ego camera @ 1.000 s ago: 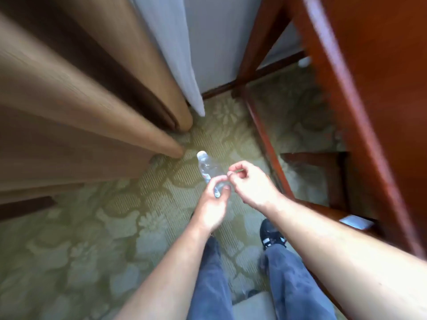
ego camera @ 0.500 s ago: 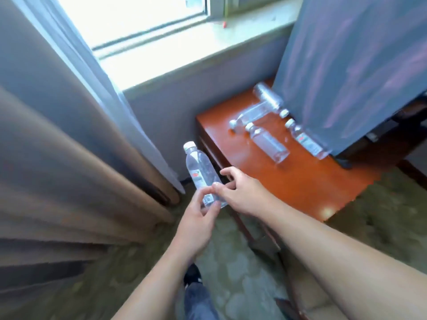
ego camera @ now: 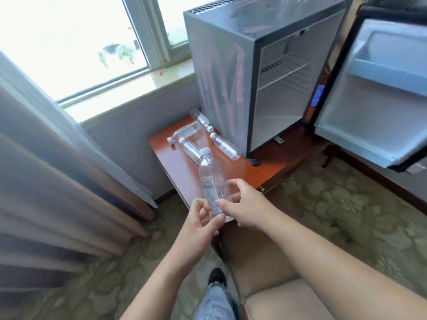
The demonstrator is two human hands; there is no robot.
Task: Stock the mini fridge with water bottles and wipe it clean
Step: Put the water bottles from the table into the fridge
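I hold a clear water bottle point(ego camera: 210, 176) with a white cap upright in front of me. My left hand point(ego camera: 200, 227) grips its base and my right hand point(ego camera: 246, 207) pinches its lower side. Beyond it, several more water bottles point(ego camera: 225, 146) lie flat on a red-brown wooden table point(ego camera: 265, 168). The grey mini fridge point(ego camera: 251, 72) stands on that table with its door point(ego camera: 374, 93) swung open to the right. Its inside shows one wire shelf point(ego camera: 284, 68) and holds nothing I can see.
A window with a pale sill point(ego camera: 129, 88) runs along the back wall. Beige curtains point(ego camera: 46, 181) hang at the left. A tan upholstered seat point(ego camera: 277, 296) sits close below my right arm, over green patterned carpet point(ego camera: 346, 215). A blue item point(ego camera: 317, 95) shows behind the fridge.
My view has lifted from the carpet to the table and open fridge. Both hands have kept hold of the bottle and raised it more upright.
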